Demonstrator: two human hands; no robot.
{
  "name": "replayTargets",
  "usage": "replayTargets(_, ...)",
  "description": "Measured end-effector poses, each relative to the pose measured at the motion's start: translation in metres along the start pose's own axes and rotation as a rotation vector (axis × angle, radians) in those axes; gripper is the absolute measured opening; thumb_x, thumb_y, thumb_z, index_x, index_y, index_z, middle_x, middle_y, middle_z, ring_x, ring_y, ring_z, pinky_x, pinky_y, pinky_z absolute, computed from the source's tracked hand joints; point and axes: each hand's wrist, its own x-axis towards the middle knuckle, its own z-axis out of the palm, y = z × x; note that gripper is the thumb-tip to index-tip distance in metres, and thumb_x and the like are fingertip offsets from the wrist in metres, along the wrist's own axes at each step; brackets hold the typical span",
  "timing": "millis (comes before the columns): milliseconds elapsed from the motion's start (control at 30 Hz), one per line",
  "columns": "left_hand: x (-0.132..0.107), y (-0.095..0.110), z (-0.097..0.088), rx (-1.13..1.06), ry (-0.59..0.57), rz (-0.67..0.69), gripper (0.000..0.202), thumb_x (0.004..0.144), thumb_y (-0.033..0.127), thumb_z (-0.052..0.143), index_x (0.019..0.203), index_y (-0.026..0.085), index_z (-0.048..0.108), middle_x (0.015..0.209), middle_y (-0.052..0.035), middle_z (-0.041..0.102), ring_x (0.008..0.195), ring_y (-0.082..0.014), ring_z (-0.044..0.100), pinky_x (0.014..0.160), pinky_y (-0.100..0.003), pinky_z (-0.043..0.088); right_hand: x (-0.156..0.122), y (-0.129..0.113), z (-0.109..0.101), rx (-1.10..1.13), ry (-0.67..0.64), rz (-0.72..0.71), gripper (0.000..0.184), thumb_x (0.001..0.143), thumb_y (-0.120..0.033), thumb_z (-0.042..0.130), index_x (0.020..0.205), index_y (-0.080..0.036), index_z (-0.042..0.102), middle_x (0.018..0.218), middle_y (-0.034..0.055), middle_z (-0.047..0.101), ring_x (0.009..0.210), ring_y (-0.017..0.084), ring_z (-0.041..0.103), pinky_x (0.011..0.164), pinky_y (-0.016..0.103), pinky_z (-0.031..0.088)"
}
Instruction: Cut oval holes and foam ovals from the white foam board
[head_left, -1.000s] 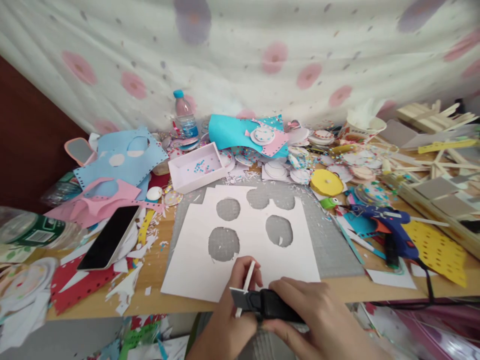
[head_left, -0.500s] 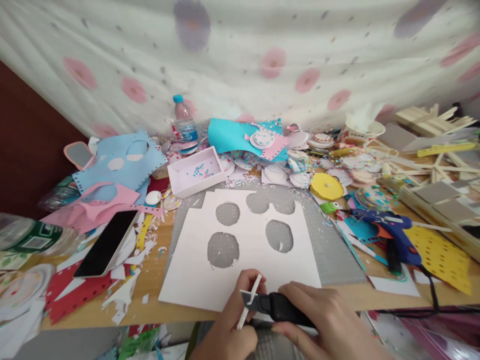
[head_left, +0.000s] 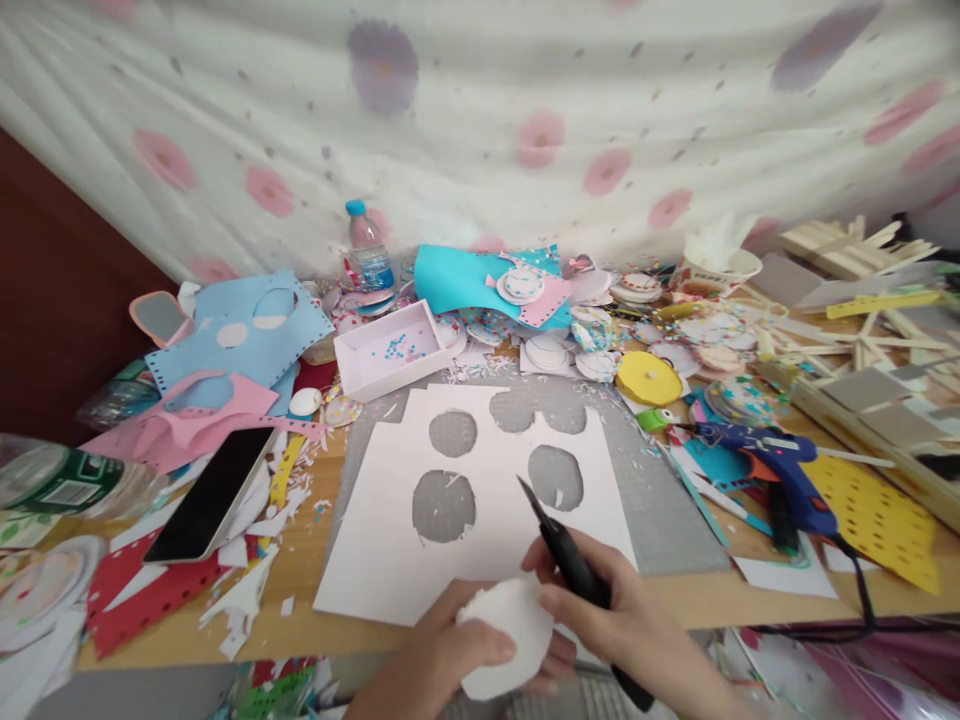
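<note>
A white disc [head_left: 504,640] with a slightly uneven edge lies between my hands, just past the table's front edge. My left hand [head_left: 442,650] is closed on it, thumb across its face. In my right hand [head_left: 626,615] I hold a black craft knife [head_left: 574,565], its blade pointing up and away from me, clear of the disc. The right thumb rests near the disc's edge. In front of both hands a white foam or card sheet [head_left: 360,550] with several round holes lies on a grey cutting mat [head_left: 664,515].
Left are a phone [head_left: 210,495], blue cut-out sheets [head_left: 247,375] and a plastic bottle [head_left: 67,478]. A white tray [head_left: 394,350] holds small dots. Decorated discs line the back, near a yellow disc [head_left: 649,378]. On the right lies a blue glue gun [head_left: 787,465] with its cord.
The disc has turned from edge-on to face-up. The knife blade has left its edge and swung up, now pointing forward over the sheet.
</note>
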Motion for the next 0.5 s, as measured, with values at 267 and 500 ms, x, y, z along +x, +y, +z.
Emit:
replayTargets(267,0.003,0.012,-0.010,0.315,0.440,0.261,0.040,0.080,0.041,0.069,0.109,0.017,0.056,0.113,-0.0126,0.067,0.101,-0.0267,0.065,0.087,-0.038,0.052,-0.006,0.006,0.013,0.111,0.117,0.160,0.031,0.080,-0.047,0.062,0.075,-0.022,0.044,0.054,-0.0082,0.043,0.044,0.008,0.032,0.040,0.020,0.026)
replayTargets(500,0.006,-0.003,0.005,0.475,0.323,0.252,0.078,0.073,0.046,0.072,0.135,0.021,0.032,0.122,-0.0120,0.055,0.107,-0.0275,0.056,0.093,-0.039,0.044,-0.008,-0.003,0.022,0.041,0.038,-0.056,0.022,0.077,-0.039,0.065,0.080,-0.018,0.057,0.067,-0.0028,0.051,0.064,0.014,0.050,0.059,0.023,0.044)
